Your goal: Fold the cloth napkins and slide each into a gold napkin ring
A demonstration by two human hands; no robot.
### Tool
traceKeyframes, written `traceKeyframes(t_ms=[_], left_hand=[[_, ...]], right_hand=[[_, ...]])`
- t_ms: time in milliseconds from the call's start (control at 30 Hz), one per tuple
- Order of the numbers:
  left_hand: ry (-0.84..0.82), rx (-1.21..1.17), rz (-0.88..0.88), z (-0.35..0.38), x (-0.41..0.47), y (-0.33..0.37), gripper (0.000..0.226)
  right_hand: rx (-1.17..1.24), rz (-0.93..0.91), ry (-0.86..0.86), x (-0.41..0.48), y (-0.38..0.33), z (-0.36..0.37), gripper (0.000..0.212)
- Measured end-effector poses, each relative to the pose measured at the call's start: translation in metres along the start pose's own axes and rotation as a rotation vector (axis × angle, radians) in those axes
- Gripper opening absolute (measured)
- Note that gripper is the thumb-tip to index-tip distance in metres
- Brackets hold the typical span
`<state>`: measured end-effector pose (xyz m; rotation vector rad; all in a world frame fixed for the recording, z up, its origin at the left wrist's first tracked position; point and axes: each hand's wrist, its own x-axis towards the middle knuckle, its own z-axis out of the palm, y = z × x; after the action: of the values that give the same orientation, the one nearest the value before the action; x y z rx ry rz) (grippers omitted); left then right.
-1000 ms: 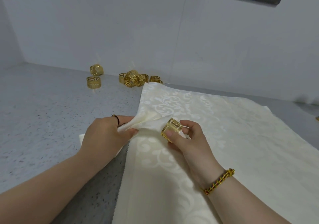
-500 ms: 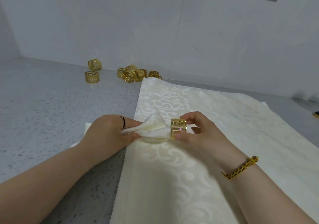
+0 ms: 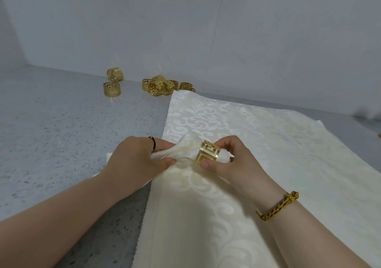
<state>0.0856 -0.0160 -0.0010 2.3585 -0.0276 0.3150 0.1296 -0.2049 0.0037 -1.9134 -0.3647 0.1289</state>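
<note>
Napkin (image 3: 186, 149), bunched, sits partway through gold ring (image 3: 208, 154); my right grip (image 3: 233, 164) pinches the ring, left grip (image 3: 134, 160) curls round the napkin's tail. I note the ring above a flat patterned cloth (image 3: 257, 135) on the tabletop (image 3: 61, 133); spare rings (image 3: 160, 85) near the wall.

A grey speckled counter (image 3: 51, 144) carries a cream patterned cloth (image 3: 268, 154) spread over its right half, down to the near edge. Along the back edge lie two gold rings (image 3: 111, 89) and, to their right, a cluster (image 3: 160, 85) of more at the cloth's far corner
</note>
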Motion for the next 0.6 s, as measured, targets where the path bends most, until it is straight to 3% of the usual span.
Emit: traceKeyframes(t_ms=[100,233,300,367,433,500,567,600], left_hand=[[0.013,0.034,0.06,0.002,-0.004,0.003,0.014],[-0.091,0.001,0.046,0.003,-0.003,-0.004,0.027],[-0.1,-0.041,0.076,0.005,-0.004,0.0,0.013],[-0.077,-0.076,0.127,0.003,-0.006,0.005,0.043],[-0.085,-0.041,0.123,0.004,-0.004,0.001,0.059],[-0.115,-0.044,0.114,0.005,-0.003,-0.003,0.037],[-0.102,-0.072,0.061,0.004,-0.001,-0.005,0.007],[-0.073,-0.083,0.049,0.004,-0.001,-0.008,0.011]], right_hand=[[-0.011,-0.003,-0.006,0.0,0.0,-0.002,0.037],[-0.008,-0.006,-0.039,0.0,-0.001,-0.003,0.038],[0.026,0.0,-0.038,-0.001,-0.002,-0.004,0.039],[0.088,0.005,-0.029,-0.001,-0.004,-0.003,0.041],[0.177,0.028,-0.014,0.0,-0.003,0.0,0.039],[0.274,0.09,-0.018,0.0,-0.003,0.002,0.029],[0.366,0.159,-0.064,-0.001,-0.003,0.001,0.004],[0.407,0.192,-0.068,0.001,-0.001,0.0,0.01]])
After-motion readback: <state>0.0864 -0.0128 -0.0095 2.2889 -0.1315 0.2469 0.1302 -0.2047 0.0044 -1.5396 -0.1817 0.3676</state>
